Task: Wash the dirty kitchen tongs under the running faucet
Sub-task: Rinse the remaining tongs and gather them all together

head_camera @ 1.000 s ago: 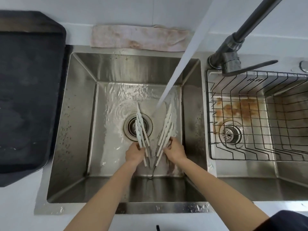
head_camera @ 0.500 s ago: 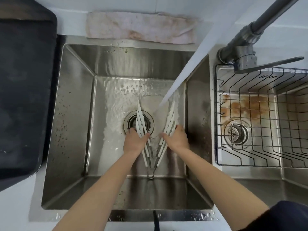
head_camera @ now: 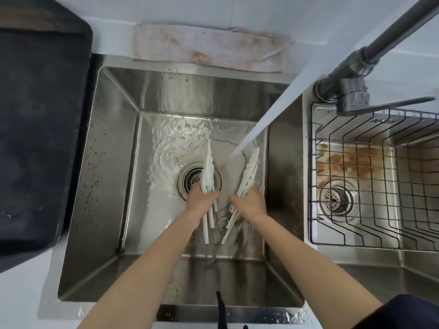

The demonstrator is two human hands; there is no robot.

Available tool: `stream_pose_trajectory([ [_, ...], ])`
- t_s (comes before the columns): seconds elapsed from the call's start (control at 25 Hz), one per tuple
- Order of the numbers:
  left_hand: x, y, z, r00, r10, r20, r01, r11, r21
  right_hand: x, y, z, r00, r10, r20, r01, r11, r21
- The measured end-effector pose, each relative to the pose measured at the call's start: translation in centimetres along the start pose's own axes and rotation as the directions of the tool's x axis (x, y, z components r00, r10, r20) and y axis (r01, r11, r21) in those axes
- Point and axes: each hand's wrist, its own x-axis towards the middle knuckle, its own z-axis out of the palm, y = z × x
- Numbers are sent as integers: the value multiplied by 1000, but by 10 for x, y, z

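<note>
White kitchen tongs point(head_camera: 209, 169) with scalloped arms are spread in a V low in the left sink basin point(head_camera: 114, 148), their metal hinge pointing toward me. My left hand point(head_camera: 200, 201) grips the left arm over the drain. My right hand point(head_camera: 250, 201) grips the right arm point(head_camera: 249, 172). A white stream of water point(head_camera: 266, 119) from the dark faucet point(head_camera: 351, 74) falls between the two arm tips onto the wet sink floor.
A stained cloth point(head_camera: 209, 47) lies behind the basin. A dark mat or tray point(head_camera: 35, 129) covers the counter at left. The right basin holds a black wire rack point(head_camera: 373, 176) over a rusty stain and a second drain point(head_camera: 337, 198).
Both hands slid up the tong arms from near the hinge toward the tips. The camera view shifted slightly.
</note>
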Motion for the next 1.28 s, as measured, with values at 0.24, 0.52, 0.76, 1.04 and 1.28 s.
stream_pose_trajectory([
  [0.24,-20,21,-14,996,37,80,-29,995,-95,-14,-10,-14,1000,-20,5,18,982,186],
  [0.52,-47,49,-30,981,182,-66,-193,944,-269,-45,-49,-46,965,-258,49,214,878,428],
  [0.76,-65,71,-43,968,228,-100,-249,894,-373,-69,-75,-76,904,-422,74,223,612,759],
  [1.04,-79,61,-56,970,239,31,-205,887,-414,-82,-84,-77,862,-505,45,287,560,777],
  [1.28,-89,45,-60,955,289,70,-204,809,-551,-87,-83,-75,836,-537,112,320,644,695],
])
